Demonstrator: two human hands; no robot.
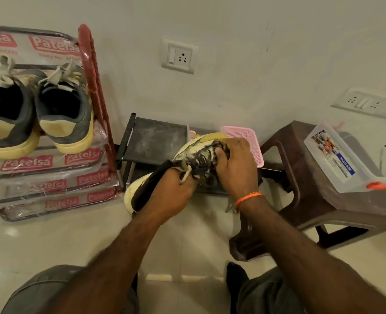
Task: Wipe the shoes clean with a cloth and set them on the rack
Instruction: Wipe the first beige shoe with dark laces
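Note:
I hold a cream and black shoe (142, 189) with dark laces in front of me, above the floor. My left hand (171, 196) grips its collar near the tongue. My right hand (235, 166) is curled into the dark laces over the shoe's middle. A pair of grey and yellow shoes (65, 114) stands on the top shelf of a red-framed rack (96, 98) at the left, heels toward me. No cloth is visible in the frame.
A small black shelf (155, 139) stands behind the held shoe, with a pink basket (244, 137) beside it. A brown plastic stool (312, 189) at the right carries a clear multi-box (337, 159). My knees show at the bottom.

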